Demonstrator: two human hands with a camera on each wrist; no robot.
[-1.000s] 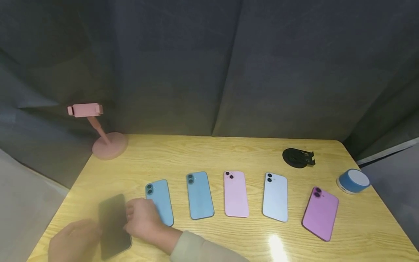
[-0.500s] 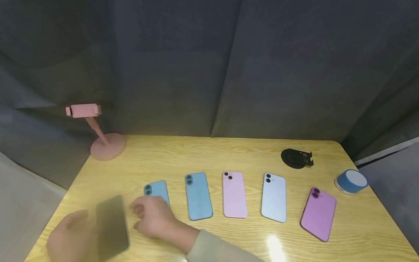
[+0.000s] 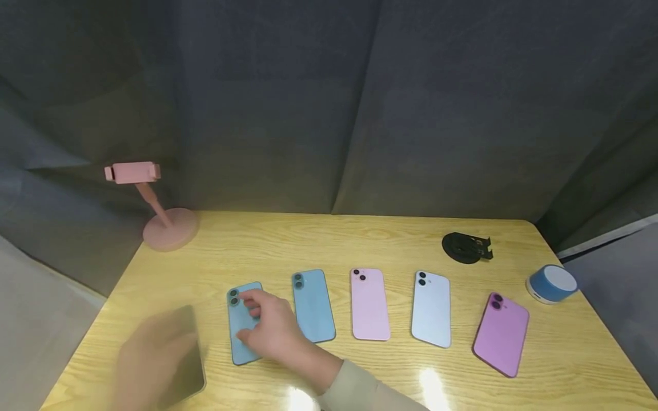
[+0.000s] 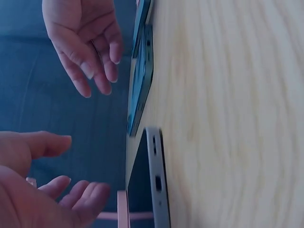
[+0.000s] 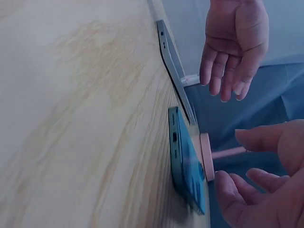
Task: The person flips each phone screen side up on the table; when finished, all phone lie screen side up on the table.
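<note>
My left hand (image 3: 154, 359), blurred in the head view, hovers over a dark phone (image 3: 192, 379) that lies screen up at the table's left. Nothing is in its grasp; the fingers are loosely bent in the left wrist view. My right hand (image 3: 280, 331) hangs above the leftmost blue phone (image 3: 240, 322), hiding part of its right side. Its thumb and fingers stand apart with nothing between them. In the right wrist view, that blue phone (image 5: 187, 161) lies camera side up below the right hand (image 5: 266, 180).
Rightward in a row lie another blue phone (image 3: 313, 308), a pink phone (image 3: 370, 305), a pale blue phone (image 3: 432, 311) and a purple phone (image 3: 501, 337). A pink phone stand (image 3: 169, 228), a black folded stand (image 3: 466, 248) and a blue speaker (image 3: 552, 284) are farther back.
My right hand has moved right, from beside the dark phone to over the leftmost blue phone. That phone's near end has swung left. My left hand has shifted right, over the dark phone.
</note>
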